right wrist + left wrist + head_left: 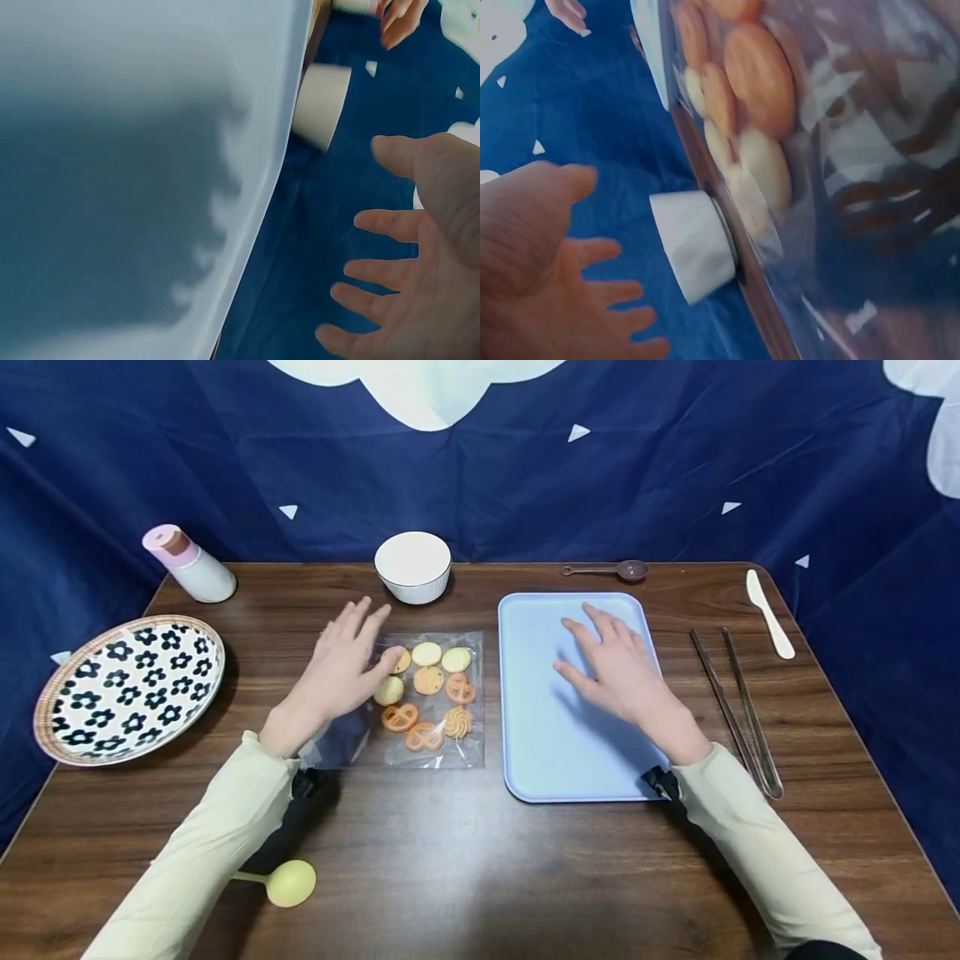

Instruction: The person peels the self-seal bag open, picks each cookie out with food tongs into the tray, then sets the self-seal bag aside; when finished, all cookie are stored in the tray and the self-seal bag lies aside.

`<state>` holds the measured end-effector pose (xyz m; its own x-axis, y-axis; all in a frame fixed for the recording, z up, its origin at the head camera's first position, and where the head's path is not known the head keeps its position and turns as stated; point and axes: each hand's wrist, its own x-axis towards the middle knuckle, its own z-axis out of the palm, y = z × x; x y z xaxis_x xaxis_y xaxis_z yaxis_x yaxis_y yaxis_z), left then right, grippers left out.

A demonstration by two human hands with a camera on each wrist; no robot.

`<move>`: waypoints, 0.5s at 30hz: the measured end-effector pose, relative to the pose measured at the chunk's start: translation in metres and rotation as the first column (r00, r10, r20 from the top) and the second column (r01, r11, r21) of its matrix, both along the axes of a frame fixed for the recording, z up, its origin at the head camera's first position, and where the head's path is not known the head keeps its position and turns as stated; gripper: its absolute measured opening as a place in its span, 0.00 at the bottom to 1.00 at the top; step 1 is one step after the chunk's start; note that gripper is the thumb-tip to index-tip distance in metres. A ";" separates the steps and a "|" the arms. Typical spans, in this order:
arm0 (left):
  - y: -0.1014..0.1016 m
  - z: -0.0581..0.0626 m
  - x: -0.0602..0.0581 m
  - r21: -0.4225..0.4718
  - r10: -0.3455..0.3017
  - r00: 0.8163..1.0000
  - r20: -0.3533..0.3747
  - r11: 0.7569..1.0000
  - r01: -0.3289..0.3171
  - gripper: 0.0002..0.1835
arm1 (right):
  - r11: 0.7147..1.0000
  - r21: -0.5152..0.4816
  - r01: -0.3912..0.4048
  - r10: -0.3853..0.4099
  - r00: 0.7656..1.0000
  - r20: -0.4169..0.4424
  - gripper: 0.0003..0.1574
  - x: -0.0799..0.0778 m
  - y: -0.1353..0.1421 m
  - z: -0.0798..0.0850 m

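My left hand [337, 668] hovers with spread fingers over the left part of a clear plastic bag [457, 756] of cookies and pretzels. In the left wrist view, the bag's cookies [761, 79] lie apart from that hand [547, 262], which holds nothing. Above a light blue tray [540, 743], the right hand [618, 672] is held in the air, its fingers apart. The right wrist view shows the hand's shadow falling on the tray [112, 60]. A white ribbed bowl [415, 578] stands behind the bag, nearest the left fingertips.
At left are a flower-patterned plate [135, 689] and a pink-topped white bottle [198, 572]. A yellow spoon [291, 883] lies near the left forearm. Metal tongs [742, 710] and a white knife [768, 614] lie right of the tray; a brown measuring spoon [630, 571] lies behind it.
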<state>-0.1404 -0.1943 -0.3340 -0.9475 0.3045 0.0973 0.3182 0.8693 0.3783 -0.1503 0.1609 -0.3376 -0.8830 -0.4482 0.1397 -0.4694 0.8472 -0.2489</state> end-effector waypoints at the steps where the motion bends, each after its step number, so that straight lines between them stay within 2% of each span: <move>1: 0.002 -0.001 0.001 -0.005 -0.039 0.999 0.016 0.999 0.039 0.33 | 1.000 -0.001 -0.022 0.022 1.000 -0.001 0.37 0.003 -0.005 0.000; 4: 0.008 -0.006 0.005 -0.027 -0.149 0.985 0.083 0.988 0.152 0.32 | 0.996 -0.012 -0.084 0.084 0.996 0.005 0.33 0.012 -0.019 0.000; 7: 0.014 -0.011 0.008 -0.045 -0.231 0.957 0.175 0.969 0.242 0.33 | 0.987 -0.031 -0.157 0.158 0.987 0.015 0.29 0.021 -0.034 0.000; 11: 0.022 -0.018 0.013 -0.062 -0.264 0.917 0.299 0.954 0.294 0.36 | 0.963 -0.019 -0.268 0.269 0.962 0.053 0.23 0.031 -0.054 0.000; 15: 0.030 -0.023 0.016 -0.094 -0.249 0.887 0.388 0.947 0.307 0.38 | 0.935 0.025 -0.355 0.350 0.929 0.117 0.20 0.041 -0.072 -0.002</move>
